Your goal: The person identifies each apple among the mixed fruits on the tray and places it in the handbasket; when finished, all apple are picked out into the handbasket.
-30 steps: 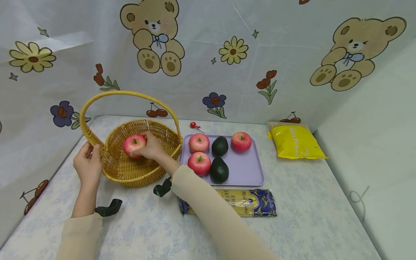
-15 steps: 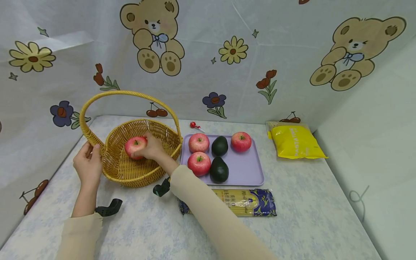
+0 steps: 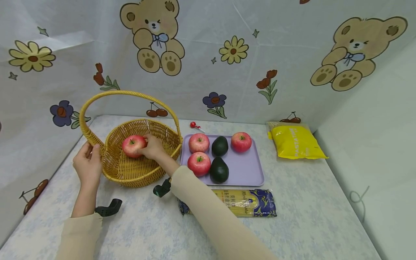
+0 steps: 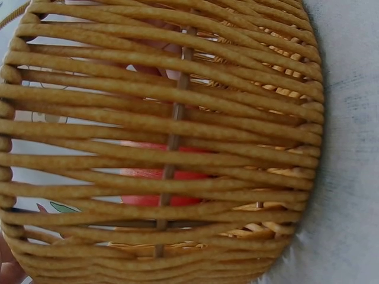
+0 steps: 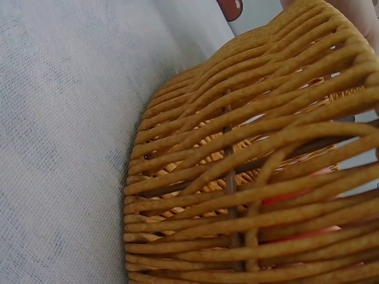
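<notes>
We hold an apple [image 3: 132, 146] in our right hand [image 3: 153, 147] inside the basket [image 3: 130, 179], left hand [image 3: 88, 164] gripping its left side; step judged: placing, next move probably calling for gentle release

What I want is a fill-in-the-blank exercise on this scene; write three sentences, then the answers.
The person's ____ hand touches an apple inside the wicker basket.
The lilac tray holds three other apples and ____ avocados.
The pasta bag right of the tray, as the head view shows it, is mostly ____.
Missing words: right; two; yellow.
</notes>
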`<state>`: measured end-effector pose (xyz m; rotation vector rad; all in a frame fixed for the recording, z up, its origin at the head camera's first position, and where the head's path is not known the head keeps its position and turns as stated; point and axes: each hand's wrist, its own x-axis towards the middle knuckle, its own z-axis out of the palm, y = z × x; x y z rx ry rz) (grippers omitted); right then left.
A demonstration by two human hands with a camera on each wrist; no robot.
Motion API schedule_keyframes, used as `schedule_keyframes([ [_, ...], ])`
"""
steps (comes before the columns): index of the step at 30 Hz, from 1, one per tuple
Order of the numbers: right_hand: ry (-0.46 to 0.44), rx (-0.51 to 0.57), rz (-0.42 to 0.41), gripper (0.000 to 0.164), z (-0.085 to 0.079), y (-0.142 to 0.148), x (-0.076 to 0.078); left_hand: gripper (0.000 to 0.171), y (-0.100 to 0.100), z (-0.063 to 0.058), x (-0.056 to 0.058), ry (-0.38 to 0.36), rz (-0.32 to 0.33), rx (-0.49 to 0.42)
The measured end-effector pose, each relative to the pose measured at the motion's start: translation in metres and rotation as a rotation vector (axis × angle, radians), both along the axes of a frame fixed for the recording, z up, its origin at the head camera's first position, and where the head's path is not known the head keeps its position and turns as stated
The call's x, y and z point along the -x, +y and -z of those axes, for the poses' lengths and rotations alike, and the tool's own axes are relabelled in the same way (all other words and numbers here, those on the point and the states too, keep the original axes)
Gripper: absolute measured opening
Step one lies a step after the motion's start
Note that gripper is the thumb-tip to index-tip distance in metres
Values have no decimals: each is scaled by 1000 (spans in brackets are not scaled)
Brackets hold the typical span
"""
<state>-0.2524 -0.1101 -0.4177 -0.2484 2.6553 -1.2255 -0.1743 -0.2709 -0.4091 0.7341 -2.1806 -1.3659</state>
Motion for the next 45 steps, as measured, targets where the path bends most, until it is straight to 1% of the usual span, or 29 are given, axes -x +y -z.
schedule_keyframes([
  [5, 5, 8, -9, 64, -1, 1, -1, 42, 0, 1, 1, 0, 4, 9],
  [10, 54, 6, -37, 69, -4, 4, -3, 42, -1, 1, 1, -5, 3, -1],
  [13, 86, 4, -58, 71, -7, 7, -5, 41, -1, 1, 2, 3, 9, -16],
  [16, 112, 25, -69, 73, -13, 13, -8, 41, -1, 2, 2, 9, 15, -13],
  [20, 132, 77, -92, 74, -25, 23, -17, 41, -1, 0, 2, -2, 10, -5],
  [24, 159, 135, -156, 76, -41, 38, -35, 41, -2, 0, 1, -22, -2, -5],
  [27, 162, 180, -207, 77, -54, 56, -53, 41, -2, 0, 1, -23, -2, -6],
  [30, 162, 238, -252, 76, -64, 78, -68, 41, -3, 1, 0, -16, -2, -1],
  [32, 160, 268, -273, 77, -67, 95, -75, 41, -3, 2, 0, -13, -4, 5],
  [35, 145, 318, -295, 78, -69, 122, -83, 42, -3, 1, 0, -19, -6, 4],
  [39, 134, 319, -282, 77, -67, 161, -85, 42, -3, 1, 1, -25, 2, 0],
  [42, 131, 313, -237, 75, -63, 191, -80, 43, -3, 0, 1, -29, 6, -5],
  [45, 147, 294, -171, 74, -57, 218, -73, 43, -2, -1, 2, -29, 6, -5],
])
